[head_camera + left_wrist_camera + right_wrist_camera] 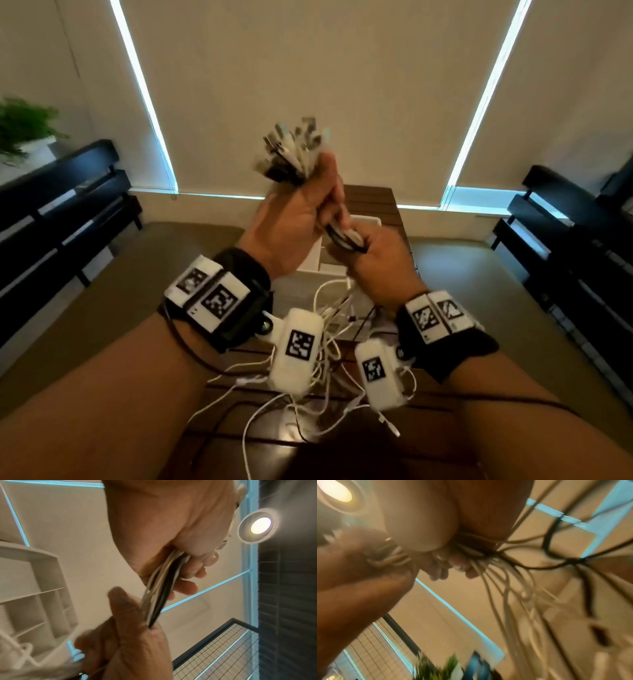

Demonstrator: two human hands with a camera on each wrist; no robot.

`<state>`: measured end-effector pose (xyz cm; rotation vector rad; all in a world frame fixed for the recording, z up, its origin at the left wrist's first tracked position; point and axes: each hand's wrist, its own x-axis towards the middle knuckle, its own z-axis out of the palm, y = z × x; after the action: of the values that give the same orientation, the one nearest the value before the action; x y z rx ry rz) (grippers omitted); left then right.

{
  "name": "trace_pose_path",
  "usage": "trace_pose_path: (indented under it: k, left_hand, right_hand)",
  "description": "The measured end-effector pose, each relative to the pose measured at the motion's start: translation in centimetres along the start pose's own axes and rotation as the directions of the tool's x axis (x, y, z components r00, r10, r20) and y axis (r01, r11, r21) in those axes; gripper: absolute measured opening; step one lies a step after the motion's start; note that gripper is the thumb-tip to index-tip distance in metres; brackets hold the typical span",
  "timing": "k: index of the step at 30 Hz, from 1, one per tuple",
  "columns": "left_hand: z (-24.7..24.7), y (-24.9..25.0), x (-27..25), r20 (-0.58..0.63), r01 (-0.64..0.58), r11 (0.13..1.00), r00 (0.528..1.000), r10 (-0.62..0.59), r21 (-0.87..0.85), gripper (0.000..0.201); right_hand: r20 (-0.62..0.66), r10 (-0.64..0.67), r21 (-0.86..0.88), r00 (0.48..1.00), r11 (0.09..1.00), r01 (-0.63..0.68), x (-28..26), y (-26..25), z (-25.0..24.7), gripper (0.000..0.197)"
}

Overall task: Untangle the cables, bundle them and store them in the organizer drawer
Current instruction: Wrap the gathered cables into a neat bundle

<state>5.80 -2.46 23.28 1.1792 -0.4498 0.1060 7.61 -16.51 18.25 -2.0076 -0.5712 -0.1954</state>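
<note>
Both fists are gripping the cables (pixel 337 233) in open air, left hand (pixel 294 222) above right hand (pixel 380 260), tails dangling onto the table (pixel 371 200).

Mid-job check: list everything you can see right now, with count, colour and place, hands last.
cables: many, count unclear, mostly white with a few black; gathered through both fists, plug ends fanning out above the left hand, loose lengths hanging tangled to the table.
organizer drawer: one, white, on the table behind the hands, mostly hidden.
table: one, dark slatted wood, below the hands.
benches: two, black, along the left and right walls.
plant: one, green, far left.
blinds: beige, drawn, light at their edges.
ceiling light: one, round, lit.
wrist cameras: two, white, with black-and-white markers.
left hand: grips the bundle near the plugs.
right hand: grips the bundle lower down.
</note>
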Motion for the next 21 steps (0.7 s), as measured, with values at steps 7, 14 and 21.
trace_pose_path:
  k: [7, 14, 21]
  left_hand:
    - [3.6, 7.2, 3.8, 0.009, -0.169, 0.963, 0.985, 0.175, -0.210, 0.045]
    - [4.7, 7.3, 5.5, -0.063, -0.081, 0.992, 0.995, 0.076, -0.093, 0.043]
    - [5.1, 9.7, 6.1, 0.019, -0.132, 0.991, 0.991, 0.133, -0.037, 0.044]
  right_hand:
    - [-0.216, -0.240, -0.097, 0.946, 0.970, 0.224, 3.6, -6.0, -5.7, 0.025]
    - [0.031, 0.079, 0.289, 0.996, 0.954, -0.085, 0.0, 1.0, -1.4, 0.012]
    - [-0.024, 0.196, 0.159, 0.980, 0.969, -0.190, 0.4, 3.2, -2.9, 0.014]
